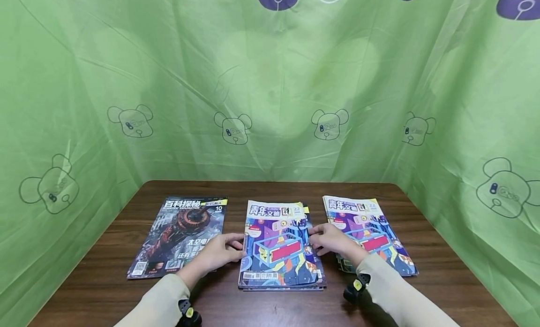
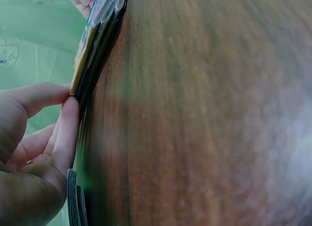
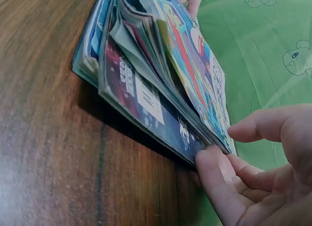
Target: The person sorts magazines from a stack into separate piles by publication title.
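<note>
A small stack of magazines [image 1: 276, 252] lies in the middle of the table, a purple, colourful cover on top and a dark magazine [image 3: 131, 84] jutting out beneath at the right side. At the stack's left edge, my left hand [image 1: 221, 249] pinches the spine side between thumb and forefinger. My right hand [image 1: 333, 240] has its thumb and fingers at the opposite edge, holding the top magazine [image 3: 195, 65] there. Its thumb tip lies over the dark magazine's edge. The loose page edges of the upper magazines fan slightly apart in the right wrist view.
To the left lies a dark magazine [image 1: 181, 233] with a mechanical ring on its cover. On the right is another stack of magazines [image 1: 375, 238] with the same purple cover, partly behind my right forearm. Green curtains [image 1: 278, 144] surround the brown wooden table [image 1: 270, 313].
</note>
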